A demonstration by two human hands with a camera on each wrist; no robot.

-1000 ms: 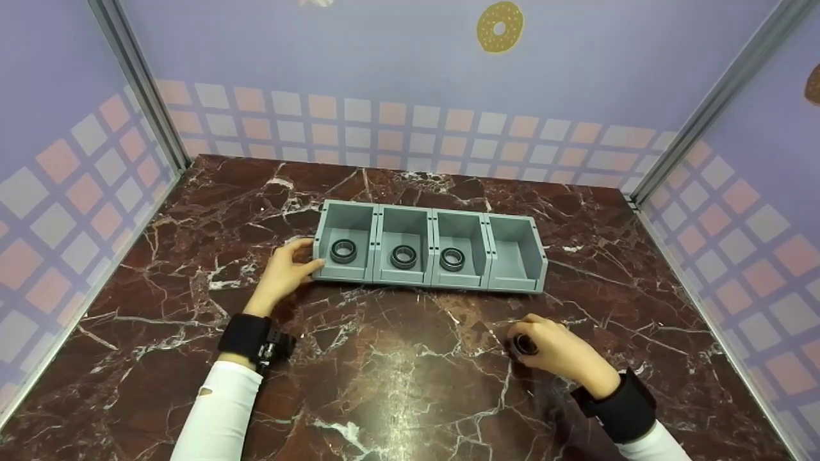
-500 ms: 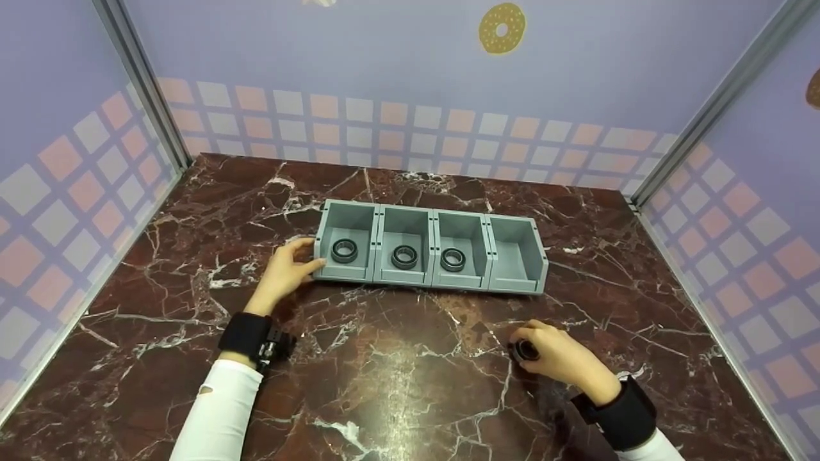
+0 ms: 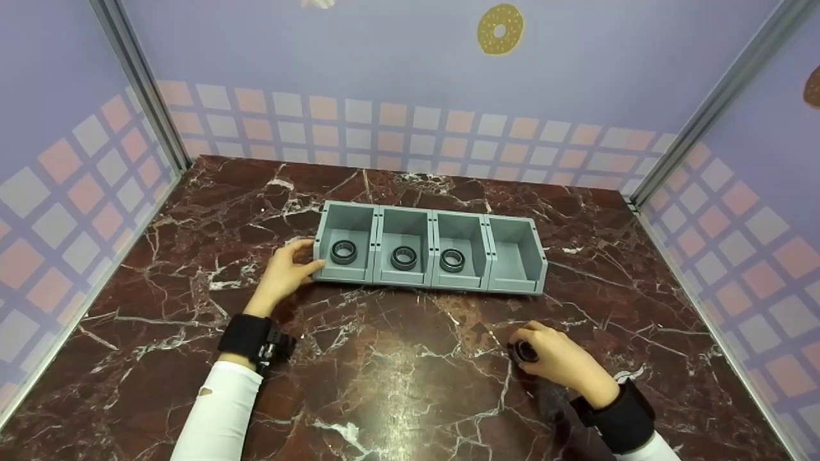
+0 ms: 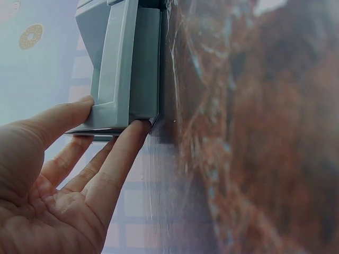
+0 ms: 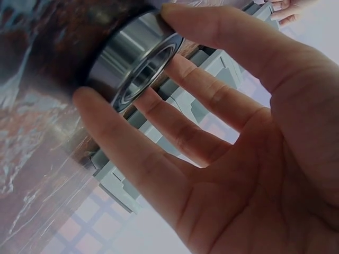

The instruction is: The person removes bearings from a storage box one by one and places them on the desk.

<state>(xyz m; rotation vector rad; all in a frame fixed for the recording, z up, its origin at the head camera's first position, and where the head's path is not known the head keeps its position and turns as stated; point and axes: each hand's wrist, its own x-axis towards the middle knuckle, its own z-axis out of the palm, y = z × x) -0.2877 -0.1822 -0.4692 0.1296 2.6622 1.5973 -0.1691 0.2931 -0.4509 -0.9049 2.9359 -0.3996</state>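
A row of grey storage bins stands joined side by side on the table. Three ring-shaped ball bearings lie in it: one in the leftmost bin, another bearing in the second, a third bearing in the third. Pinching the row's left end is my left hand, thumb on the wall's front corner and fingers along the outside, as the left wrist view shows. My right hand holds a steel bearing by its rim between thumb and fingers, at the tabletop in front of the rightmost bin.
The table has a dark red marbled, glossy top. Lilac panels with a checked print close it in at the back, left and right, with metal posts at the corners. Each wrist wears a black strap with a camera.
Between one second and half a second ago, my right hand shifted very slightly with the bearing; it has since stayed put. My left hand and the bins look the same.
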